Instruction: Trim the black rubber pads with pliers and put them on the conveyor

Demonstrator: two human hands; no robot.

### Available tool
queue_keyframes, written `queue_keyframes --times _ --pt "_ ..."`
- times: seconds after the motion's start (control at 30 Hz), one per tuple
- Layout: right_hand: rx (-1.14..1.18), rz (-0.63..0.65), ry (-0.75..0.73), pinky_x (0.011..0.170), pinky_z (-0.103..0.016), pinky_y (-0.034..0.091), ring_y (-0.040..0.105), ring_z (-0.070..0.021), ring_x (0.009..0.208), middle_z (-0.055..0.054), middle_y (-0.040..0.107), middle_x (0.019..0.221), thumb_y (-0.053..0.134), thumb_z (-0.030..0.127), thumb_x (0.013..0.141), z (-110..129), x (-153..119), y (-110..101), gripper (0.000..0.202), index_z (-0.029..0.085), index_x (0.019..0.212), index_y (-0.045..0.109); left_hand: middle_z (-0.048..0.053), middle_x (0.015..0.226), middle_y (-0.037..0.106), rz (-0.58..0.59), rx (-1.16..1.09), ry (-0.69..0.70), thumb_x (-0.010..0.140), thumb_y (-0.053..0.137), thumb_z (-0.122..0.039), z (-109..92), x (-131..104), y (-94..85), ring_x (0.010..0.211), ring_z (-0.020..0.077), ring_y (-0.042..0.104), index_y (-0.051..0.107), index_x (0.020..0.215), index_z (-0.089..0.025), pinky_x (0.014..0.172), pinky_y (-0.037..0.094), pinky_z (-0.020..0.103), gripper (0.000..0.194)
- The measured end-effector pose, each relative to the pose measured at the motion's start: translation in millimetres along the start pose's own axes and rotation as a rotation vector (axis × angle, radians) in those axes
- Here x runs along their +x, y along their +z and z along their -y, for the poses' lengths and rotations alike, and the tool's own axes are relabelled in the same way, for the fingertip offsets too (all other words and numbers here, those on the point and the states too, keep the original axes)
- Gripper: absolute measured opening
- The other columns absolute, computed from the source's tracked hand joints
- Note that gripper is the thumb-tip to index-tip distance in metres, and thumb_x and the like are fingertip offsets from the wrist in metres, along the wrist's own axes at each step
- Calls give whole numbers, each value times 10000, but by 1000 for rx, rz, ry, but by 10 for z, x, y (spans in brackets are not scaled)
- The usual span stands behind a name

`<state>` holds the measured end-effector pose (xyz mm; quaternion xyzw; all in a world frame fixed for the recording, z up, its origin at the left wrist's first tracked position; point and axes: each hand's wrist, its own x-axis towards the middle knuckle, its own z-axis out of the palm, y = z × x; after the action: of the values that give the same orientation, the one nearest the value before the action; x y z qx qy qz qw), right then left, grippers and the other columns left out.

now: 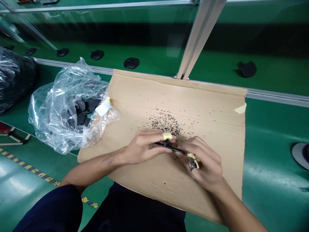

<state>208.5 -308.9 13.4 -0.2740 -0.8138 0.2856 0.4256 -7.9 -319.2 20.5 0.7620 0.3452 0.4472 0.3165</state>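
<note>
A thin black part [170,147] is held over the cardboard sheet [135,87]. My left hand [147,145] pinches its left end between thumb and fingers, with yellow tape round one fingertip. At the part's right end, my right hand [205,159] is closed around a small metallic tool [192,165], its fingers also taped; the tool's working end is hidden. Many small black scraps [166,122] lie scattered on the cardboard just beyond my hands.
On the left, a clear plastic bag [60,103] holds several round black parts [80,119], beside a darker bag [14,77]. Black pieces [131,63] sit on the green surface behind the metal rail. An upright metal post [198,35] stands behind the cardboard. A round object [301,154] is at the right edge.
</note>
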Motion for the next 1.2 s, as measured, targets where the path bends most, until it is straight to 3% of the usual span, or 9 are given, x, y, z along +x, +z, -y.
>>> queue_keyframes --times 0.27,0.57,0.77,1.0,1.2 --pt "32 6 50 599 -316 486 595 -164 668 -29 617 752 665 93 869 -1 8 -4 172 206 988 613 97 1004 779 -21 46 -4 910 699 -189 7 -34 8 905 146 746 688 1168 -122 810 626 249 268" --pt "26 14 -51 625 -355 494 618 -190 699 -61 668 792 616 94 869 -27 -12 -7 185 196 1021 643 101 939 778 6 -54 12 869 757 -277 11 -2 -2 843 154 725 711 1138 -136 740 609 266 308" --pt "28 -31 -97 636 -369 508 625 -199 739 -84 676 819 619 42 840 -25 -44 17 236 164 1039 654 106 979 774 22 -35 44 926 689 -253 -33 13 4 865 159 715 706 1142 -146 766 604 305 241" --pt "20 19 -97 625 -376 520 644 -204 741 -83 692 825 622 59 855 -4 -26 16 241 180 1061 655 68 846 780 -80 -40 110 864 764 -216 -40 -9 36 753 126 717 721 971 -127 696 593 255 146" --pt "38 1 -69 629 -369 528 655 -199 726 -80 704 824 646 67 849 -17 -34 32 214 182 1029 664 62 885 781 -78 -5 143 929 687 -222 -15 -24 55 778 127 721 710 1035 -143 715 594 270 134"
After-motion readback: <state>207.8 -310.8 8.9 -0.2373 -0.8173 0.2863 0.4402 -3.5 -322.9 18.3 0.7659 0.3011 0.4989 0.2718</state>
